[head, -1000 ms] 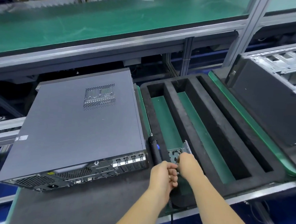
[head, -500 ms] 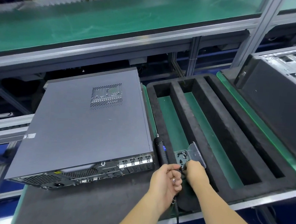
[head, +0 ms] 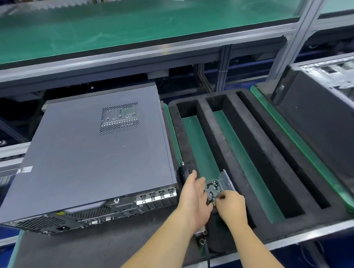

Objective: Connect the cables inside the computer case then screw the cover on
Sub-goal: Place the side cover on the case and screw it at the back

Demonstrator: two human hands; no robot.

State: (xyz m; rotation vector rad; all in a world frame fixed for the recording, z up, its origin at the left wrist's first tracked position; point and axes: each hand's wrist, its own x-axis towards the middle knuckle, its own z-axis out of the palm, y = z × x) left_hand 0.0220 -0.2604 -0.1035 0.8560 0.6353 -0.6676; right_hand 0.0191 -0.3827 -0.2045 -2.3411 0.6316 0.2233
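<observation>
Beside the closed computer case (head: 95,157) at left, our right hand (head: 231,203) pinches screws (head: 212,196) from the tray (head: 224,182), our left hand (head: 194,195) open, empty, just beside.

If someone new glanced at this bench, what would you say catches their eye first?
Probably the big grey computer case, cover on, lying flat at left. Next, both hands meeting over a small metal tray of screws in the black foam insert to its right, with an electric screwdriver lying between case and tray.

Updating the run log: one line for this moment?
cover on case | right hand picking screws from tray | left hand open | screwdriver idle
</observation>
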